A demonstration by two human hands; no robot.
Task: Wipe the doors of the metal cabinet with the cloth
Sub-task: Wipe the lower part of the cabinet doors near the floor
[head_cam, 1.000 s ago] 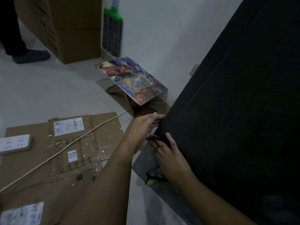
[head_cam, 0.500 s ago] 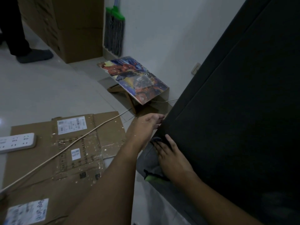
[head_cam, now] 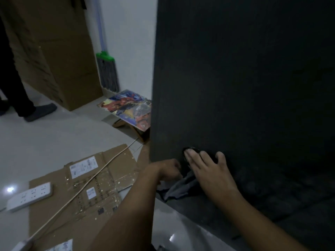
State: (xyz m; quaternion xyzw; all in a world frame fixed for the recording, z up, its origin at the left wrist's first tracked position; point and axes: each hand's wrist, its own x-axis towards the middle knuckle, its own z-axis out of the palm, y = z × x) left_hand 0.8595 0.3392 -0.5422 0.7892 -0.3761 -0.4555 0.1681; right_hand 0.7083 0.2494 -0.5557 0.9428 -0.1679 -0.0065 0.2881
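Wiping low on the metal cabinet door (head_cam: 235, 87) is the step I judge to be in hand, close to the door's left edge and not far above the floor (head_cam: 54, 151). My right hand (head_cam: 212, 171) lies flat against the dark panel, fingers (head_cam: 190, 156) straight and a little spread. It presses the grey cloth (head_cam: 181, 187) to the metal rather than gripping it. Part of the cloth is bunched under the fingertips and the rest hangs loose below the palm.

My left hand (head_cam: 163, 170) sits just beside it at the door's edge with its fingers curled in. I cannot tell whether it grips the edge, pinches the cloth or holds nothing, because the light is poor and the knuckles hide the tips.

Most of the tall panel above looks unreached from here. The next move, as I read it, calls for sliding the flat hand upward or across with steady pressure, taking the trailing cloth along so it does not drag free.
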